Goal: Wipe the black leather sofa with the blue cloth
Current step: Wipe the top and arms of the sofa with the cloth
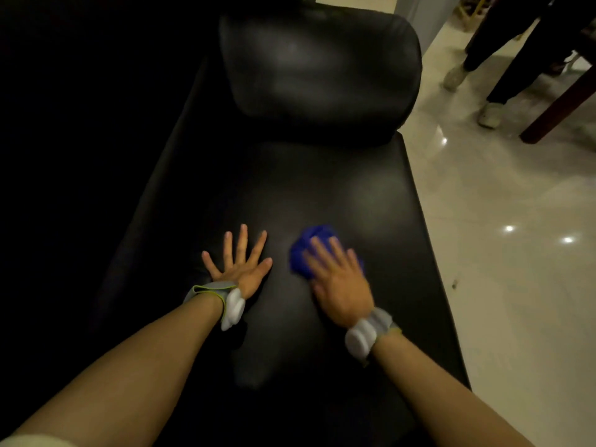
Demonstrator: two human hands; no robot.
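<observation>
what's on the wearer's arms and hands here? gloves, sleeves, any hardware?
No gloves: both hands are bare, left hand and right hand. Each wrist carries a grey band with a white rounded puck-like module: left band, edged in yellow-green, and right band. Forearms bare; a pale sleeve edge shows at bottom left. No cables visible.

Both bare forearms reach forward, a band on each wrist. Left hand lies flat, fingers spread wide. Right hand presses palm-down, fingers straight, blurred.
</observation>
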